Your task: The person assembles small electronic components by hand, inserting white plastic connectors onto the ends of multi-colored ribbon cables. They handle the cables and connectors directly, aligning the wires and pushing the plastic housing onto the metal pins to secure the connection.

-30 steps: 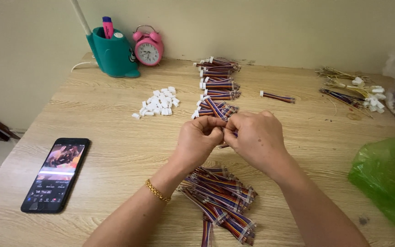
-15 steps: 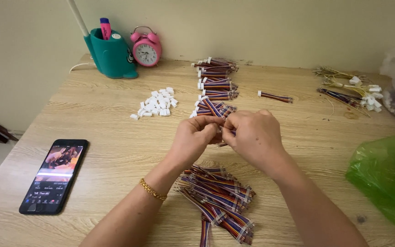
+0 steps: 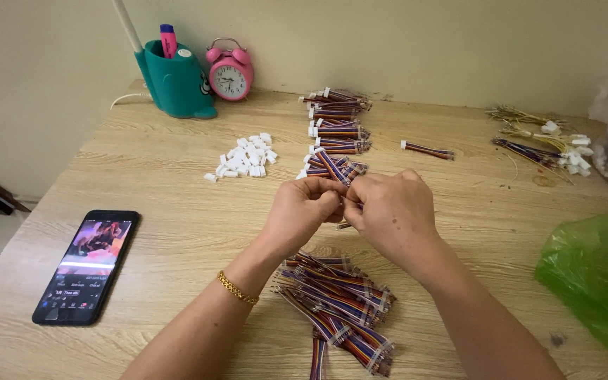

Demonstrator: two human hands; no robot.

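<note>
A teal pen holder [image 3: 174, 83] at eleven o'clock on the worktop [image 3: 177, 218] holds one pink marker [image 3: 167, 39]. At centre, the left hand [image 3: 307, 208] and right hand [image 3: 388, 211] meet, fingers pinched on a small striped wire piece [image 3: 343, 224] between them. One heap of striped wire bundles [image 3: 339, 302] lies at six o'clock, another at twelve. One phone [image 3: 87, 266] sits at eight o'clock.

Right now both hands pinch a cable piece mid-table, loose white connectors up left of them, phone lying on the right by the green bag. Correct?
Not quite. The head view shows the phone on the left side of the table, screen lit, far from the green bag at the right edge. The rest holds: the left hand and right hand pinch a small cable piece mid-table, with the loose white connectors up left of them.
</note>
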